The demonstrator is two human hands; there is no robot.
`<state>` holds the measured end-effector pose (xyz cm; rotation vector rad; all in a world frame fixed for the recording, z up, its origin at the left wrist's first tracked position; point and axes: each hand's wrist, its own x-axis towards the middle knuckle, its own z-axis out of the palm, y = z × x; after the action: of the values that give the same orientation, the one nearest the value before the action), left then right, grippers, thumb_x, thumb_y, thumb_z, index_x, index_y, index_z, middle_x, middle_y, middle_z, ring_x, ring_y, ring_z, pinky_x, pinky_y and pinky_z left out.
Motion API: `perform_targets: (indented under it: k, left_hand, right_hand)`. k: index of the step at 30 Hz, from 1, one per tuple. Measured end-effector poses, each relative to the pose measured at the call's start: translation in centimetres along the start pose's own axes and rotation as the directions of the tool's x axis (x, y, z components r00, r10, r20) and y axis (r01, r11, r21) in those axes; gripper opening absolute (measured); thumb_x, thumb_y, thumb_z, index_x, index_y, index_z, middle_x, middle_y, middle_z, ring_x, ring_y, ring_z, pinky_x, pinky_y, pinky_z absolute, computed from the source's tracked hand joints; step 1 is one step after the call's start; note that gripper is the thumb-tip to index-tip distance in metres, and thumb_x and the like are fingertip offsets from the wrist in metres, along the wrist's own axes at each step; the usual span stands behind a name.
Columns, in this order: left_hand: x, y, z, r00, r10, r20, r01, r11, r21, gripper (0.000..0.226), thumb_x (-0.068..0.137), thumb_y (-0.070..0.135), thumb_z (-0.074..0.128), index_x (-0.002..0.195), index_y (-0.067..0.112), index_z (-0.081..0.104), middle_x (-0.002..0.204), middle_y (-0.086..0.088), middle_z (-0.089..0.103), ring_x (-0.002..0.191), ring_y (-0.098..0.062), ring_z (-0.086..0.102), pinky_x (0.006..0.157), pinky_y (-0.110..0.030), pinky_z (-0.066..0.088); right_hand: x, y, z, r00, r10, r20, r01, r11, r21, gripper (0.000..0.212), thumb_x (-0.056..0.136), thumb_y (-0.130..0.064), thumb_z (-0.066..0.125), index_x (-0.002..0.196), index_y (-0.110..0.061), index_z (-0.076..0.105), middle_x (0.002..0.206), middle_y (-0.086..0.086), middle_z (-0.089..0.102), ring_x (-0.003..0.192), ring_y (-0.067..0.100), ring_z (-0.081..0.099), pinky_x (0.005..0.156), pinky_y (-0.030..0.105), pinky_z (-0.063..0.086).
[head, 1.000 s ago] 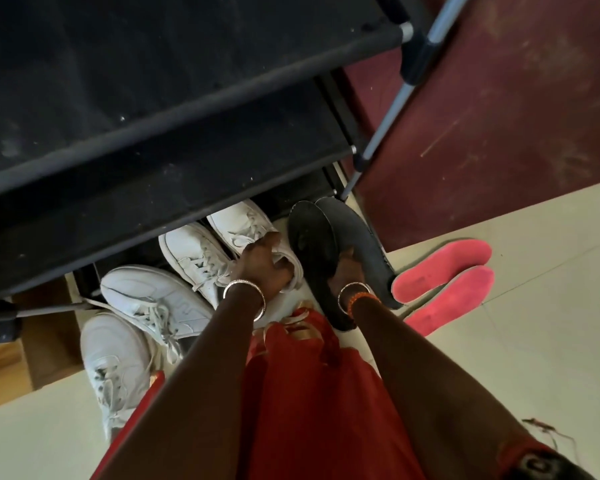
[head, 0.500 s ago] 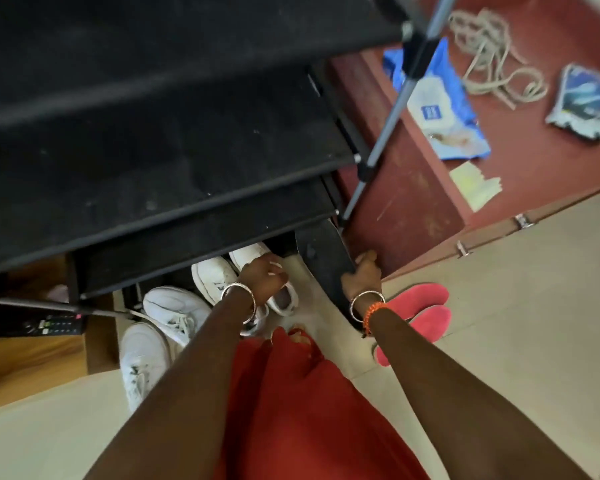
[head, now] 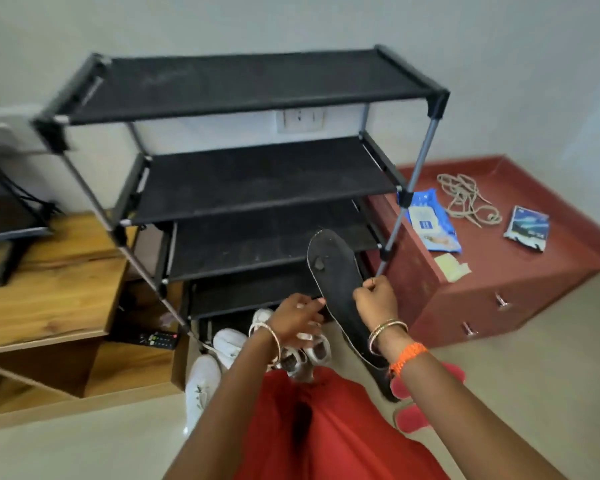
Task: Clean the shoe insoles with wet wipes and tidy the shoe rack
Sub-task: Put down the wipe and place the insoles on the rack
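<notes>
Raised off the floor since the earlier frames, the black insole (head: 336, 282) now stands tilted in front of the lower shelves of the shoe rack (head: 243, 178), toe end up. The view has also lifted, so the whole rack shows, all visible shelves bare.

The right hand (head: 374, 301) holds the insole at its middle, fingers curled round the right edge. The heel end runs down behind the right wrist toward the floor. A second dark insole may lie behind it; the frame does not settle this.

The left hand (head: 297, 318) is relaxed, fingers extended, fingertips at or just beside the insole's left edge; contact cannot be confirmed. It holds nothing.

White shoes (head: 229, 344) sit on the floor at the foot of the rack, below the left hand. Red insoles (head: 413, 415) lie on the floor beside the right forearm.

The wipes pack (head: 430, 223) rests on the red cabinet (head: 499, 268), well apart from both hands, to the right of the rack.

Judgement: the insole is lifted and ready for wiping, but no wipe is in hand. A wipe must be fetched first.
</notes>
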<state>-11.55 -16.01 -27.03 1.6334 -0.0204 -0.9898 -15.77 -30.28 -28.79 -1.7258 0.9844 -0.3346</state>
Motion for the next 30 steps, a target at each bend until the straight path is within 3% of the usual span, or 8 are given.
perform_targets:
  k: [3,7,10,14,19,24,27,30]
  left_hand:
    - [-3.6,0.9,-1.2,0.982,0.159,-0.099,-0.177,0.960,-0.219,0.014,0.098,0.018,0.045,0.095,0.014,0.058,0.071,0.000,0.062,0.056,-0.009,0.061,0.052,-0.025,0.053]
    - [-6.0,2.7,-5.0,0.919,0.267,-0.289,-0.353,0.884,-0.306,0.021,0.097,0.010,0.043,0.084,0.014,0.058,0.064,0.002,0.068,0.051,-0.009,0.064,0.051,-0.025,0.055]
    - [-6.8,4.3,-8.6,0.872,0.286,-0.397,-0.417,0.858,-0.298,0.020,0.096,0.010,0.046,0.082,0.014,0.059,0.064,0.003,0.069,0.053,-0.009,0.065,0.052,-0.026,0.056]
    - [-5.5,6.6,-13.6,0.786,0.266,-0.558,-0.461,0.853,-0.243,0.021,0.095,0.003,0.046,0.079,0.006,0.058,0.057,-0.003,0.064,0.041,-0.009,0.060,0.042,-0.023,0.053]
    - [-1.4,9.0,-20.5,0.619,0.282,-0.733,-0.334,0.939,0.080,0.025,0.086,0.000,0.053,0.064,0.009,0.061,0.053,-0.004,0.052,0.036,-0.007,0.050,0.036,-0.016,0.044]
    - [2.6,11.6,-25.1,0.524,0.424,-0.738,-0.169,0.901,0.399,0.019,0.083,0.001,0.052,0.082,0.003,0.071,0.072,-0.011,0.060,0.059,-0.019,0.055,0.065,-0.026,0.052]
    - [4.7,11.9,-26.3,0.498,0.399,-0.770,-0.065,0.903,0.426,0.016,0.085,0.002,0.054,0.084,0.003,0.070,0.075,-0.013,0.064,0.074,-0.024,0.062,0.061,-0.021,0.046]
    - [6.3,12.0,-27.5,0.481,0.354,-0.802,-0.023,0.920,0.392,0.017,0.083,0.004,0.055,0.090,0.002,0.071,0.097,-0.019,0.068,0.091,-0.032,0.064,0.075,-0.028,0.051]
  right_hand:
    - [-2.6,-3.3,1.4,0.988,-0.144,0.054,0.139,0.986,0.088,0.021,0.079,0.002,0.052,0.077,-0.017,0.044,0.068,-0.001,0.048,0.067,0.021,0.045,0.061,0.029,0.033]
    - [-4.8,-7.6,4.2,0.919,-0.333,0.210,0.304,0.940,0.157,0.023,0.081,0.004,0.053,0.089,-0.017,0.047,0.075,-0.001,0.054,0.061,0.015,0.048,0.054,0.024,0.039]
    - [-5.3,-10.2,6.9,0.867,-0.397,0.301,0.355,0.916,0.185,0.026,0.084,0.003,0.054,0.103,-0.016,0.047,0.085,-0.001,0.061,0.076,0.021,0.060,0.068,0.034,0.051]
    - [-4.2,-13.3,12.0,0.816,-0.396,0.420,0.344,0.918,0.196,0.035,0.083,-0.001,0.060,0.111,-0.018,0.044,0.105,0.006,0.064,0.095,0.022,0.063,0.087,0.043,0.052]
    - [-1.9,-17.0,18.6,0.749,-0.420,0.512,0.446,0.891,0.079,0.053,0.085,-0.008,0.061,0.133,-0.008,0.037,0.109,0.010,0.062,0.106,0.026,0.059,0.088,0.033,0.048]
    - [2.1,-19.0,23.7,0.728,-0.441,0.525,0.648,0.694,-0.314,0.049,0.088,-0.036,0.056,0.131,-0.018,0.042,0.118,0.004,0.061,0.115,0.028,0.052,0.102,0.041,0.033]
    - [3.6,-19.6,25.2,0.716,-0.435,0.546,0.683,0.600,-0.416,0.040,0.090,-0.041,0.053,0.122,-0.019,0.050,0.119,0.003,0.060,0.117,0.029,0.049,0.099,0.042,0.029]
    - [4.4,-19.5,26.1,0.707,-0.432,0.560,0.700,0.540,-0.468,0.043,0.089,-0.049,0.050,0.119,-0.017,0.054,0.112,0.004,0.062,0.110,0.029,0.053,0.097,0.043,0.033]
